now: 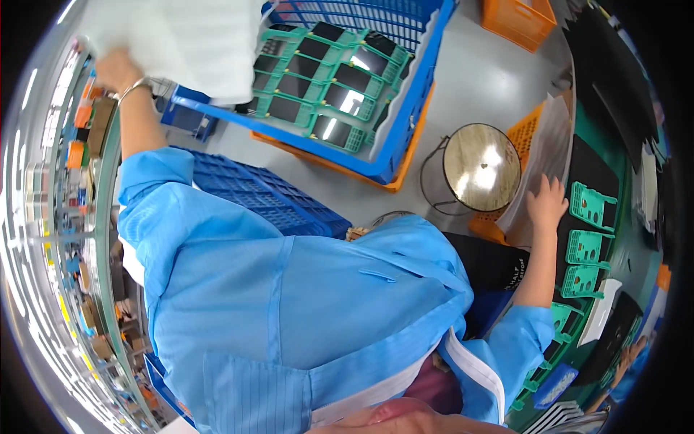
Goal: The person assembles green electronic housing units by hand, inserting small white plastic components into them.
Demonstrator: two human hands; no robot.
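Observation:
My left hand (119, 70) is closed on the edge of a white foam sheet (217, 50), which is partly blurred and hangs over the left part of a blue crate (379, 168). Inside the crate, green plastic trays (311, 66) lie in rows, with dark glossy rectangular panels (292, 86) on them. Part of their left side is hidden by the sheet. My right hand (547, 202) is stretched out with fingers spread and nothing in it. It is nearest to a white sheet (538, 163) lining an orange crate (526, 132) and to green trays (589, 205) on the bench.
Beneath the blue crate is an orange one (396, 182). A round stool (482, 168) stands between the crates. Another blue crate (267, 192) lies near my body, and an orange bin (519, 22) stands far off. Shelves (108, 217) line the left; another person's hand (630, 356) shows lower right.

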